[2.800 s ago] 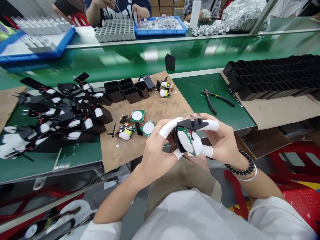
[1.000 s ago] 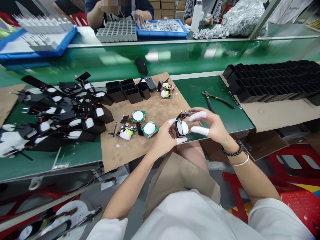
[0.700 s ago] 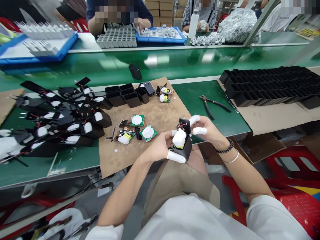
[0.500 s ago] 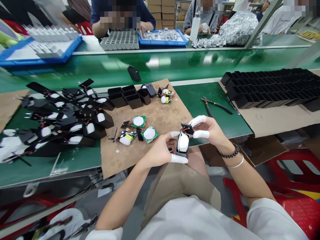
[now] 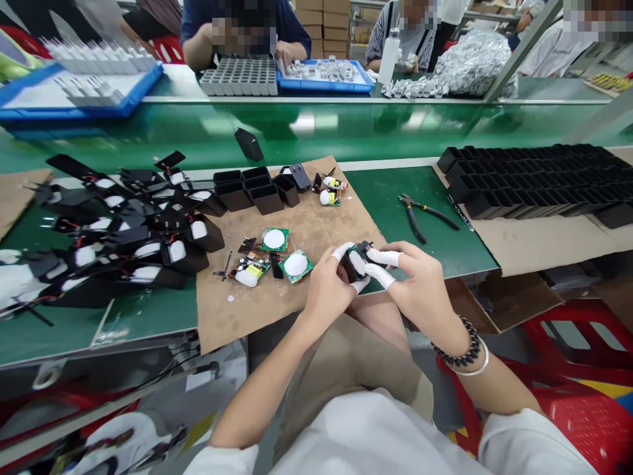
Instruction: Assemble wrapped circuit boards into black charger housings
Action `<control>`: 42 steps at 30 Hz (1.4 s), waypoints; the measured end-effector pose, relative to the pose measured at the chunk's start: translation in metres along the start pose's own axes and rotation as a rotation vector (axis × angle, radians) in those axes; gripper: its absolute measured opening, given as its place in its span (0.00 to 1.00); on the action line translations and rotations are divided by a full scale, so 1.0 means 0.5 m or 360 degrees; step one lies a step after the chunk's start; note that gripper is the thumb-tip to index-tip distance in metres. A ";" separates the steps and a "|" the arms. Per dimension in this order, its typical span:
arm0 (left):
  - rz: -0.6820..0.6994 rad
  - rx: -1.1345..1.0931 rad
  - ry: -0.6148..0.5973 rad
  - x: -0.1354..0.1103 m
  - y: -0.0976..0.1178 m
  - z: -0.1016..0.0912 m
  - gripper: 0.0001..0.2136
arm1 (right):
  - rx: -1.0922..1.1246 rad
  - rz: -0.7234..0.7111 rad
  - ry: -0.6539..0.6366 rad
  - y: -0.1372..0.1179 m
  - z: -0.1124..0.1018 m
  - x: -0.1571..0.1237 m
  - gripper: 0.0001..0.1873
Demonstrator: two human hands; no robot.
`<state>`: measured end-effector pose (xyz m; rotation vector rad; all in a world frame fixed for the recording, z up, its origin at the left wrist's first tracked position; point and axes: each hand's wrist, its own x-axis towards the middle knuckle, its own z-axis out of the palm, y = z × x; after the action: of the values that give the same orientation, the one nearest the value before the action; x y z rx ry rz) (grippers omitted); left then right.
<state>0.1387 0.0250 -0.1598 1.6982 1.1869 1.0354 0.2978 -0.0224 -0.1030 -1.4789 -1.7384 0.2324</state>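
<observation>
Both hands grip one small black charger housing [image 5: 354, 265] with a green circuit board and white part in it, just above the table's front edge. My left hand [image 5: 329, 290] wraps it from the left, white cots on the fingertips. My right hand [image 5: 418, 287] presses on it from the right with cotted fingers. On the cardboard mat [image 5: 316, 224] to the left lie loose green boards with white discs [image 5: 295, 264] and a small board with a yellow part [image 5: 250, 269].
A heap of black housings with wired boards [image 5: 123, 224] fills the left. Empty black shells [image 5: 252, 188] stand at the mat's back. Pliers [image 5: 425, 211] lie on the green table; rows of black shells [image 5: 539, 175] at right. A conveyor carries one black housing [image 5: 248, 144]; other people work beyond it.
The housing has come down from in front of me to the table edge and both hands have closed round it. The black housing on the conveyor has drifted left.
</observation>
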 end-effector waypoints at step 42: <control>0.0215 0.0623 0.0106 0.058 0.041 -0.352 0.33 | -0.0276 -0.0317 0.0375 0.078 0.096 -0.002 0.14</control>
<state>-0.0115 0.0753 -0.0756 2.0835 1.4027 0.9917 0.2940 0.0049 -0.1583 -1.3793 -1.7302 -0.1942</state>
